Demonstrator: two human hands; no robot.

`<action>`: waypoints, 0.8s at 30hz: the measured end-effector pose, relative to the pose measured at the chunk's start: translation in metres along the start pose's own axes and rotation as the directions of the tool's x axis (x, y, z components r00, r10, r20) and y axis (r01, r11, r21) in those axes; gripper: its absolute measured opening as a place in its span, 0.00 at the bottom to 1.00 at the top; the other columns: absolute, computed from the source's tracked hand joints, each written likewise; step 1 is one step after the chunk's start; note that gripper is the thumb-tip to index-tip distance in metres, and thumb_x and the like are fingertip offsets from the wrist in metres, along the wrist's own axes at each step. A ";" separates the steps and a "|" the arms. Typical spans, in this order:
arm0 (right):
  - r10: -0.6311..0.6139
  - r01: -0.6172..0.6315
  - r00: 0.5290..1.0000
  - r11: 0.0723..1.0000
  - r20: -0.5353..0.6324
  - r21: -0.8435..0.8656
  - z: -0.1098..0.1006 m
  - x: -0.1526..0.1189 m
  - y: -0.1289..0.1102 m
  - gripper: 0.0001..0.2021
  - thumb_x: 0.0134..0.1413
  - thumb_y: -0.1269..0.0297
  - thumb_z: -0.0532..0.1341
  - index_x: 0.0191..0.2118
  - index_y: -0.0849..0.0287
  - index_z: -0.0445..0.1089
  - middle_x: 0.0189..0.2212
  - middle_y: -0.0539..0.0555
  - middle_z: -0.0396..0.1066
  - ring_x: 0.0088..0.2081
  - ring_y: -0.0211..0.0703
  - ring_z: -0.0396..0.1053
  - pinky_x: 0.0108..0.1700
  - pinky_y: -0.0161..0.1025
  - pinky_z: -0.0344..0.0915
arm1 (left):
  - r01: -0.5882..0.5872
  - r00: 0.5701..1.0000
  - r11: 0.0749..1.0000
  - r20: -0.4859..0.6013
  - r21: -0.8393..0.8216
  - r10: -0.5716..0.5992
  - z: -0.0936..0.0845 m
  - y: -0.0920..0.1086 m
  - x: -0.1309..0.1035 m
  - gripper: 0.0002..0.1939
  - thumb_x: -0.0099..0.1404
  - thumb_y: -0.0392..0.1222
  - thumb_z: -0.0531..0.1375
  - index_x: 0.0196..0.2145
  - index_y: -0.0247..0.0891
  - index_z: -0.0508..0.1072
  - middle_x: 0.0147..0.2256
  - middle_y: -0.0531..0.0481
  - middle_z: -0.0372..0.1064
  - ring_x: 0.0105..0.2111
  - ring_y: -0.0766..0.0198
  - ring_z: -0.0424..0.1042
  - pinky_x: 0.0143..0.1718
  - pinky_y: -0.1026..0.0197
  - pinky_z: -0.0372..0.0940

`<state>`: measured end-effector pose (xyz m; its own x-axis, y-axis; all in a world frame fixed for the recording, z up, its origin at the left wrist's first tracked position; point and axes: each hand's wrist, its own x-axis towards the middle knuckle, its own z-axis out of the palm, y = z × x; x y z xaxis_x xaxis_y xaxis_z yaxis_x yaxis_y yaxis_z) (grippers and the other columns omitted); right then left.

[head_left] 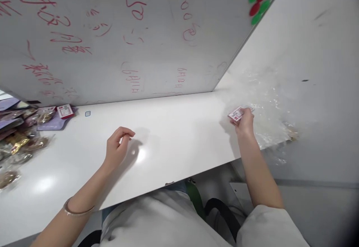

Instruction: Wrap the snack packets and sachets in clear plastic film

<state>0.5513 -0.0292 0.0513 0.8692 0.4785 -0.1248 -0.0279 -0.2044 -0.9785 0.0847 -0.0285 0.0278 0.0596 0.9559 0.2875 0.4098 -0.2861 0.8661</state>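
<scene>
My right hand grips a small flat red-and-white box with a printed face, at the right end of the white table, beside a heap of clear plastic bags. Part of the box is covered by my fingers. Over the middle-left of the table hangs my left hand, its fingers curled in and the thumb bent round to them in a loose ring. Nothing shows in its grasp. A similar red-and-white box lies on a purple packet to the far left.
Several wrapped packets are piled at the table's left end. A small blue-edged sticker lies near the back. The whiteboard with red writing stands along the rear edge, and a white wall panel bounds the right.
</scene>
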 end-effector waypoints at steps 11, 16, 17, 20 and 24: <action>-0.093 0.194 0.970 0.849 0.224 -0.491 0.025 0.133 -0.088 0.48 0.46 0.38 0.65 0.67 0.60 0.53 0.69 0.71 0.45 0.69 0.70 0.41 0.64 0.70 0.43 | 0.206 0.977 0.978 0.043 0.019 -0.207 0.009 -0.001 0.005 0.09 0.62 0.40 0.53 0.31 0.42 0.74 0.33 0.51 0.71 0.32 0.62 0.71 0.36 0.60 0.66; -0.069 0.276 0.961 0.276 0.267 -0.921 -0.005 0.149 -0.002 0.63 0.37 0.28 0.64 0.73 0.56 0.38 0.71 0.72 0.21 0.69 0.79 0.21 0.61 0.76 0.24 | 0.196 0.977 0.981 0.084 0.012 -0.196 0.007 -0.005 0.005 0.09 0.62 0.40 0.53 0.32 0.43 0.74 0.32 0.50 0.71 0.32 0.60 0.71 0.35 0.59 0.67; -0.077 0.275 0.961 0.239 0.264 -0.931 -0.012 0.152 0.011 0.63 0.37 0.26 0.62 0.73 0.54 0.37 0.71 0.71 0.19 0.69 0.80 0.22 0.61 0.77 0.27 | 0.187 0.978 0.982 0.088 0.011 -0.187 0.007 -0.006 0.005 0.09 0.62 0.40 0.53 0.32 0.43 0.74 0.32 0.50 0.71 0.32 0.60 0.71 0.35 0.59 0.67; -0.110 0.258 0.965 0.250 0.237 -0.933 -0.026 0.161 0.030 0.62 0.38 0.26 0.61 0.73 0.49 0.34 0.71 0.68 0.14 0.68 0.81 0.33 0.61 0.74 0.40 | 0.187 0.978 0.982 0.092 0.022 -0.188 0.007 -0.009 0.005 0.09 0.63 0.40 0.53 0.32 0.44 0.74 0.33 0.50 0.72 0.32 0.60 0.71 0.33 0.59 0.67; -0.116 0.242 0.968 0.212 0.221 -0.947 -0.027 0.166 0.027 0.51 0.48 0.31 0.58 0.72 0.51 0.44 0.71 0.71 0.29 0.64 0.75 0.53 0.60 0.65 0.52 | 0.229 0.969 0.973 0.088 0.030 -0.231 0.006 -0.012 0.006 0.09 0.62 0.38 0.53 0.32 0.43 0.74 0.33 0.51 0.72 0.31 0.61 0.72 0.32 0.61 0.67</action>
<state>0.7081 0.0213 0.0085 0.7357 0.6759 -0.0440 0.6716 -0.7364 -0.0823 0.0859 -0.0192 0.0170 0.0435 0.9982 0.0424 0.4401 -0.0572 0.8961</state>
